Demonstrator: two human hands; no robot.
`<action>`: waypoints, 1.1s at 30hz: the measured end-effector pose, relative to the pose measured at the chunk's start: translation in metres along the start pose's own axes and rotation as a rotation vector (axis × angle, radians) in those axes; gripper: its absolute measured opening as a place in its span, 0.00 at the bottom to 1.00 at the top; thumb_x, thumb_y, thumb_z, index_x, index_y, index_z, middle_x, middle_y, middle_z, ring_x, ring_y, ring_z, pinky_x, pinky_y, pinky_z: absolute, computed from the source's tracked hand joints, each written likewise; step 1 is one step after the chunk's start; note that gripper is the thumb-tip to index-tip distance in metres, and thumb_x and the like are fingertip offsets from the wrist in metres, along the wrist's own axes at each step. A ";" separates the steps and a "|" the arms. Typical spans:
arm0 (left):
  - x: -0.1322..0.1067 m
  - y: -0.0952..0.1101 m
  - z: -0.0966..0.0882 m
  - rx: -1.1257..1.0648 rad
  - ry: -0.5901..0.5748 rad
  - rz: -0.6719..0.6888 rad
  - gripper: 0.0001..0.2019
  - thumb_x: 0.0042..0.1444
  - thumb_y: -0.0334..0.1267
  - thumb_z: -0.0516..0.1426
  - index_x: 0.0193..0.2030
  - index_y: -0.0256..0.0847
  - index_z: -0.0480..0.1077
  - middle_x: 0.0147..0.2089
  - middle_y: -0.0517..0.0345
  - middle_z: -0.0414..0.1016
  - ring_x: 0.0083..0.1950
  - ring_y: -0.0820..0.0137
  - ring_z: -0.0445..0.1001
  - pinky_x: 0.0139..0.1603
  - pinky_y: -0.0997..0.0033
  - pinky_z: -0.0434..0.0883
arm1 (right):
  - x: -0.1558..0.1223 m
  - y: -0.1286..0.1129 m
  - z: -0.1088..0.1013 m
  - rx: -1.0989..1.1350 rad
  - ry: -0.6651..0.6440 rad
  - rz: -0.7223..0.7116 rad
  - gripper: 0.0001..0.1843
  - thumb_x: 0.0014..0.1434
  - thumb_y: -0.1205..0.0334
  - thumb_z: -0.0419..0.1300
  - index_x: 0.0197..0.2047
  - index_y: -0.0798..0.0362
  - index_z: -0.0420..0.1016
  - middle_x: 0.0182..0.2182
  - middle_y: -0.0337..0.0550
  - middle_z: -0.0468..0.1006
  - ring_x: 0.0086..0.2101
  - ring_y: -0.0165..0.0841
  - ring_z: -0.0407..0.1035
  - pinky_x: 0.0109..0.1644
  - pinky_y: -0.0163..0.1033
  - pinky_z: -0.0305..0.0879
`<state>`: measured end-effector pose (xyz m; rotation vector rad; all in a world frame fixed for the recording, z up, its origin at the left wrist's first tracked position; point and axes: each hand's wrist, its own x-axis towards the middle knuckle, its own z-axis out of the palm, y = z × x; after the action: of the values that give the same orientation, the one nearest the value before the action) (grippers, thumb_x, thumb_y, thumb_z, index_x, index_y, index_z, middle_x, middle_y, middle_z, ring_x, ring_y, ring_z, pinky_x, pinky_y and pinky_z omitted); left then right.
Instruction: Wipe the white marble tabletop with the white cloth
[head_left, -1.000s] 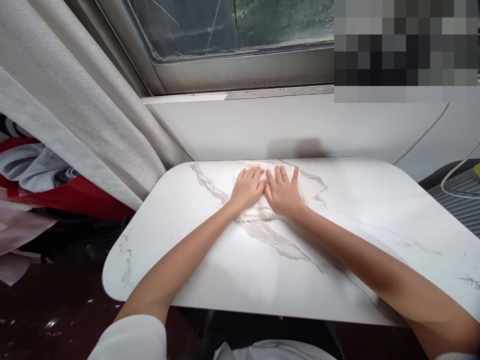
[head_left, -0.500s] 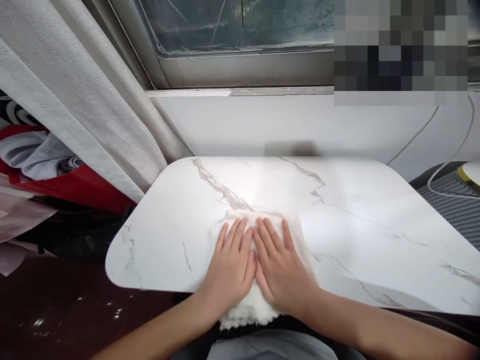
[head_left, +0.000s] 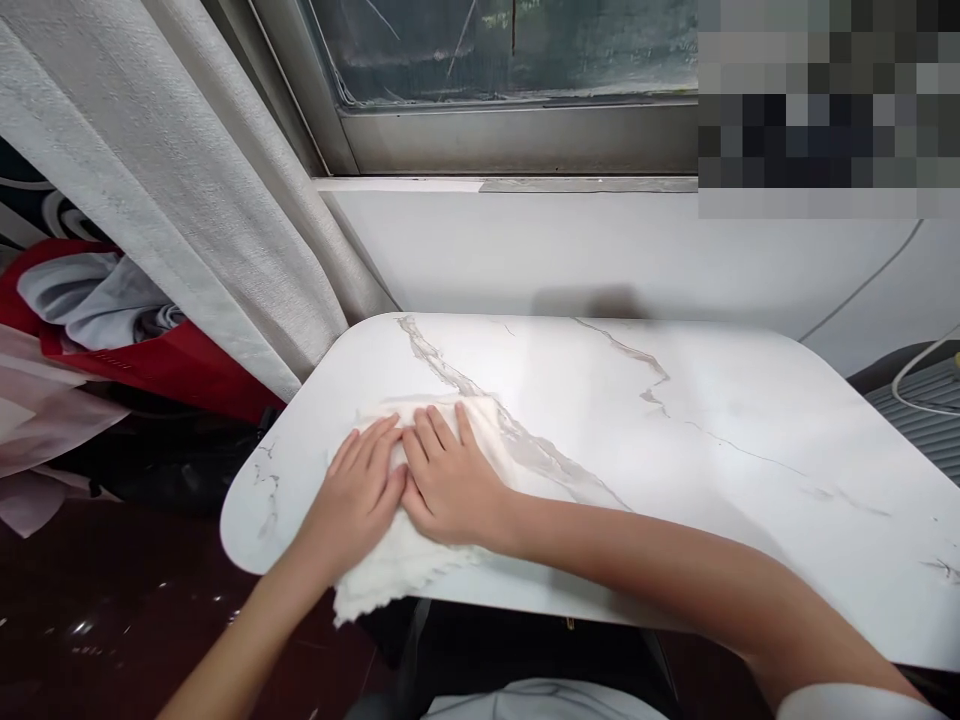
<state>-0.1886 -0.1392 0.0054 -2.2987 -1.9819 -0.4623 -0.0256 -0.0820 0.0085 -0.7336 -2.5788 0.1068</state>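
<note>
A white cloth lies spread on the left half of a white, marble-patterned table, its scalloped edge hanging over the front. My left hand rests flat on the cloth with fingers stretched forward. Beside it, my right hand presses down on the same cloth, palm down and fingers apart. The two thumbs touch or nearly touch. Neither hand wraps round the cloth; it is under both palms, which hide its middle.
A light curtain hangs at the left, next to a red bag with folded fabric in it. Behind the table are a white wall and a window. A cable runs down the wall at right, near a grey ribbed object.
Both hands have slid left across the table, taking the cloth with them. The view has shifted slightly, and the right forearm now reaches across the table's front.
</note>
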 end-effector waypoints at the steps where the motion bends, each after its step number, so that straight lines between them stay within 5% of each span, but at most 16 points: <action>1: 0.009 -0.013 0.001 0.003 -0.007 0.000 0.23 0.68 0.43 0.38 0.63 0.35 0.57 0.66 0.41 0.64 0.68 0.57 0.61 0.69 0.46 0.55 | 0.012 0.004 0.005 0.014 0.012 0.011 0.28 0.66 0.59 0.46 0.62 0.71 0.63 0.63 0.67 0.64 0.64 0.53 0.54 0.69 0.63 0.42; 8: 0.108 -0.068 0.015 -0.051 -0.099 -0.011 0.24 0.64 0.45 0.38 0.61 0.37 0.59 0.67 0.43 0.63 0.68 0.56 0.60 0.70 0.46 0.52 | 0.082 0.063 0.020 0.118 0.096 0.165 0.18 0.64 0.65 0.50 0.53 0.58 0.73 0.52 0.49 0.76 0.57 0.40 0.63 0.67 0.48 0.49; 16: 0.193 -0.090 0.029 -0.099 -0.127 0.101 0.24 0.64 0.46 0.39 0.61 0.39 0.60 0.66 0.46 0.64 0.67 0.57 0.61 0.69 0.49 0.54 | 0.122 0.110 0.035 -0.065 0.207 0.434 0.14 0.64 0.65 0.50 0.47 0.57 0.74 0.46 0.52 0.75 0.48 0.42 0.66 0.57 0.46 0.58; 23: 0.208 -0.128 0.030 -0.072 -0.149 0.084 0.26 0.65 0.47 0.37 0.63 0.41 0.59 0.67 0.48 0.62 0.69 0.60 0.59 0.72 0.47 0.46 | 0.158 0.111 0.053 -0.056 0.203 0.446 0.16 0.64 0.63 0.50 0.50 0.59 0.73 0.42 0.52 0.76 0.48 0.44 0.66 0.58 0.46 0.56; 29: 0.201 -0.156 0.023 -0.067 -0.169 0.075 0.27 0.65 0.50 0.37 0.64 0.41 0.58 0.69 0.48 0.60 0.70 0.61 0.56 0.72 0.47 0.45 | 0.182 0.116 0.057 0.231 0.173 0.464 0.15 0.60 0.66 0.54 0.50 0.55 0.73 0.46 0.46 0.78 0.51 0.36 0.67 0.63 0.42 0.52; 33: 0.190 -0.171 0.018 -0.055 -0.158 0.043 0.28 0.66 0.51 0.36 0.65 0.39 0.58 0.69 0.45 0.60 0.71 0.60 0.56 0.72 0.46 0.46 | 0.192 0.115 0.060 0.373 0.086 0.384 0.15 0.64 0.59 0.55 0.51 0.52 0.74 0.53 0.44 0.76 0.57 0.34 0.64 0.66 0.43 0.50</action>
<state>-0.3291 0.0744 0.0158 -2.4771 -2.0062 -0.3459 -0.1421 0.1184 0.0104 -1.0452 -2.2147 0.6405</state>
